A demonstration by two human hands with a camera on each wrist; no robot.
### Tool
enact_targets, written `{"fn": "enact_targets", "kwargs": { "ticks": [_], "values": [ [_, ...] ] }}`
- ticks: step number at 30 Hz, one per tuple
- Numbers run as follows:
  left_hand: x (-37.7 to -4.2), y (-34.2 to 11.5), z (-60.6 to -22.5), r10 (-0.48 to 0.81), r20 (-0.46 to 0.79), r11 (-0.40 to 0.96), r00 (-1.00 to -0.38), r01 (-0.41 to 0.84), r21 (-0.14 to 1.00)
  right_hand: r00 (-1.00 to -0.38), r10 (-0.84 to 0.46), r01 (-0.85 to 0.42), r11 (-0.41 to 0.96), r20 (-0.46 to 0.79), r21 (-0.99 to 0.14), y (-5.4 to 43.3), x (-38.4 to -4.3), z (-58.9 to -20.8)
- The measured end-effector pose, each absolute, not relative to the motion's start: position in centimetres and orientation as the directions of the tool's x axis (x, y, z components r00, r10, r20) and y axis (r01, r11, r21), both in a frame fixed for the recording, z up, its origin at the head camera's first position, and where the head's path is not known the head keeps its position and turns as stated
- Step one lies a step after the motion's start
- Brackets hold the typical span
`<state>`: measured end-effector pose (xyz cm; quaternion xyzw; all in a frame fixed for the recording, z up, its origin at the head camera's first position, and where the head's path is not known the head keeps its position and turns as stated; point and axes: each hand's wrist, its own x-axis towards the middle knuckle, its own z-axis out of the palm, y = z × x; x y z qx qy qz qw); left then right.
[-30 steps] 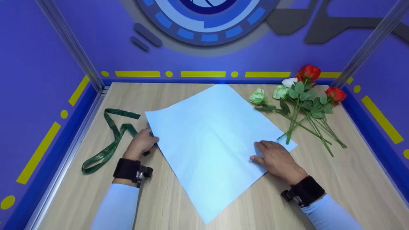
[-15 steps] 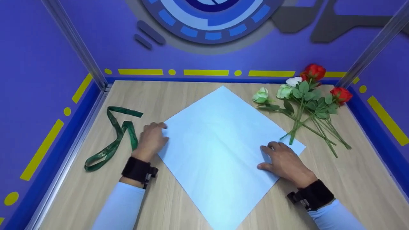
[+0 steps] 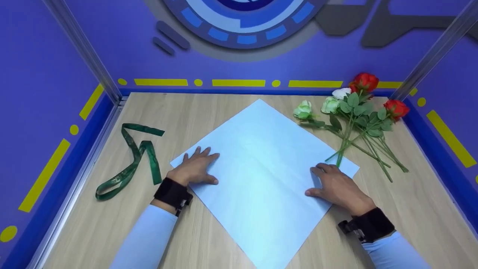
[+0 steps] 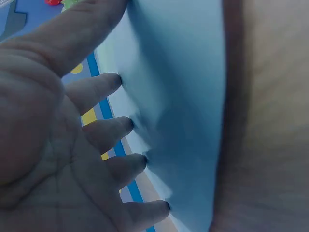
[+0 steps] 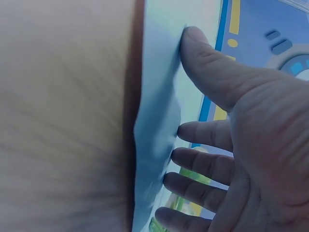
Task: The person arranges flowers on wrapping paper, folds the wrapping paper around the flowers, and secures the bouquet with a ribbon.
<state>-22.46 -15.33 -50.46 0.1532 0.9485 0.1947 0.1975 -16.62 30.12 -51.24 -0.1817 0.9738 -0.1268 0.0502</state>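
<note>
A light blue square sheet of wrapping paper (image 3: 257, 168) lies flat on the table, turned so one corner points away from me. My left hand (image 3: 194, 168) rests on its left corner with the fingers spread; in the left wrist view the fingertips (image 4: 126, 123) press onto the sheet (image 4: 188, 121). Near the right corner my right hand (image 3: 338, 188) touches the paper, thumb and fingers apart. The right wrist view shows its fingertips (image 5: 176, 154) against the sheet (image 5: 157, 116). Neither hand grips anything.
Several artificial roses, among them a red rose (image 3: 364, 82) and a pale green rose (image 3: 303, 110), lie at the back right. Some stems (image 3: 340, 157) overlap the paper's right corner. A green ribbon (image 3: 134, 160) lies loosely folded on the left of the wooden table (image 3: 194, 231).
My left hand has let go of the paper's left edge and moved right onto the sheet, fingers spreading. The left corner, raised earlier, now lies flat. My right hand has shifted slightly right.
</note>
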Motion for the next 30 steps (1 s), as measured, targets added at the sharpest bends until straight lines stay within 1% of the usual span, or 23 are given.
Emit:
{"fn": "enact_targets", "kwargs": {
  "ticks": [11,20,25,30],
  "values": [
    [-23.2,-15.4,-50.5,0.341,-0.322,0.888,-0.883,0.192,0.417,-0.935,-0.351,-0.329,0.908,-0.045,-0.259,29.9,-17.1,-51.5],
    [-22.6,-14.3,-50.4,0.356,-0.303,0.883,-0.884,0.213,0.417,-0.936,-0.349,-0.33,0.91,-0.036,-0.253,29.8,-17.0,-51.5],
    [-22.2,-13.7,-50.7,0.364,-0.306,0.893,-0.879,0.236,0.384,-0.933,-0.36,-0.346,0.905,-0.012,-0.249,29.8,-17.0,-51.6],
    [-22.1,-13.5,-50.6,0.358,-0.321,0.9,-0.877,0.232,0.368,-0.94,-0.341,-0.323,0.905,-0.02,-0.276,29.9,-17.3,-51.6]
  ]
}}
